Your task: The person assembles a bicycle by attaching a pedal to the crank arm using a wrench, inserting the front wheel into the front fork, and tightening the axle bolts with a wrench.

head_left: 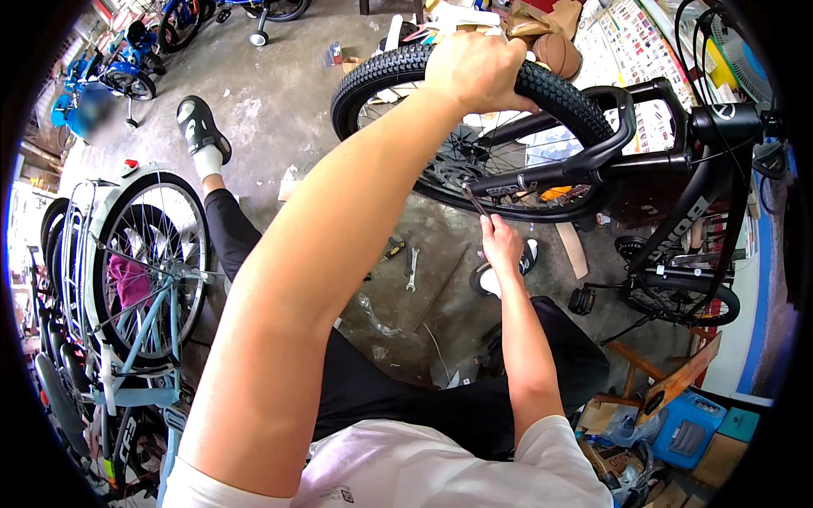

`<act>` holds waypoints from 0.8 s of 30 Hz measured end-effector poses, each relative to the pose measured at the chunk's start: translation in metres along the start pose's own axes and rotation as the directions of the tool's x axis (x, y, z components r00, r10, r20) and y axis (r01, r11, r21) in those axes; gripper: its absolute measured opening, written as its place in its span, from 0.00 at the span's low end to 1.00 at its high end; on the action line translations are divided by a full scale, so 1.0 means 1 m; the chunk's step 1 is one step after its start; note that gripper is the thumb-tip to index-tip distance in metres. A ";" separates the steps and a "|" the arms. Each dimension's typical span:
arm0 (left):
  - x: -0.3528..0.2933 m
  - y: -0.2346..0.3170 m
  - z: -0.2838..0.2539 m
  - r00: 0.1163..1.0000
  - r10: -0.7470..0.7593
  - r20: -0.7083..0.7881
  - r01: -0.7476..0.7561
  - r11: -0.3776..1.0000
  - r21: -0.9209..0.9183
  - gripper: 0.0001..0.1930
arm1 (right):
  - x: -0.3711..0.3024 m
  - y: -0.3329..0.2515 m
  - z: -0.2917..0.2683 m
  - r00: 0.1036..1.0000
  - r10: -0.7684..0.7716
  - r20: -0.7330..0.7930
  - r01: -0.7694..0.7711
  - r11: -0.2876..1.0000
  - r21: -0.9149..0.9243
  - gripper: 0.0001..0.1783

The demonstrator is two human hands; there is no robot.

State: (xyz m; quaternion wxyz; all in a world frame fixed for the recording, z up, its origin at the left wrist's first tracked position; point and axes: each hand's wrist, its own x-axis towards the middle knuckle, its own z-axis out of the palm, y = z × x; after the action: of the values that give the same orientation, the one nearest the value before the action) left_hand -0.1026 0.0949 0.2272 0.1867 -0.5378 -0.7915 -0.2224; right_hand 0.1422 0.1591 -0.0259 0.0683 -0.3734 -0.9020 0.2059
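Note:
My left hand [474, 72] is closed over the top of a knobby black bicycle tyre [364, 85], fingers wrapped on its tread. The wheel sits between the legs of a black suspension fork [542, 175] on a dark bicycle [677, 224]. Lower down, my right hand [504, 241] grips a thin metal wrench [477, 201]. Its far end meets the wheel's axle area at the fork tip; the exact fit is too small to tell. A brake disc [449, 172] shows beside the hub.
An open-end wrench [412, 269] lies on the concrete floor between my feet. To the left stands a light blue bicycle [152, 313]; small blue bicycles [127, 76] are farther back. A basketball [557, 56] rests beyond the wheel. A blue plastic case [688, 430] sits among boxes at lower right.

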 end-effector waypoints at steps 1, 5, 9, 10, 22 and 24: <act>0.000 -0.002 0.000 1.000 0.003 -0.014 -0.003 1.000 -0.007 0.31 | 0.003 -0.002 -0.002 1.000 -0.031 -0.003 0.031 0.999 -0.031 0.20; 0.000 -0.004 -0.001 1.000 0.006 -0.015 -0.007 1.000 -0.017 0.31 | 0.008 -0.005 -0.009 0.993 -0.114 -0.027 0.110 0.988 -0.104 0.21; 0.002 -0.001 -0.002 1.000 -0.006 0.012 0.007 0.999 -0.036 0.31 | 0.006 -0.001 0.007 0.985 -0.116 -0.125 0.095 0.983 -0.159 0.24; 0.002 -0.001 -0.004 1.000 -0.011 0.014 0.011 0.999 -0.032 0.31 | 0.006 0.000 0.010 0.985 -0.120 -0.121 0.100 0.983 -0.157 0.24; 0.002 0.002 -0.001 1.000 -0.009 0.001 0.009 1.000 -0.023 0.33 | 0.024 0.009 0.085 0.927 0.280 -0.248 -0.228 0.949 0.220 0.25; 0.000 -0.002 0.000 1.000 0.015 -0.023 -0.015 1.000 0.010 0.31 | 0.035 0.023 0.086 0.970 0.187 -0.157 -0.141 0.954 0.266 0.24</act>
State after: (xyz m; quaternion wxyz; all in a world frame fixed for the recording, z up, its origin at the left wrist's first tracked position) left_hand -0.1045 0.0939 0.2269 0.2002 -0.5402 -0.7863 -0.2234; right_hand 0.1083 0.1714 -0.1145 0.1794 -0.4524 -0.8242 0.2895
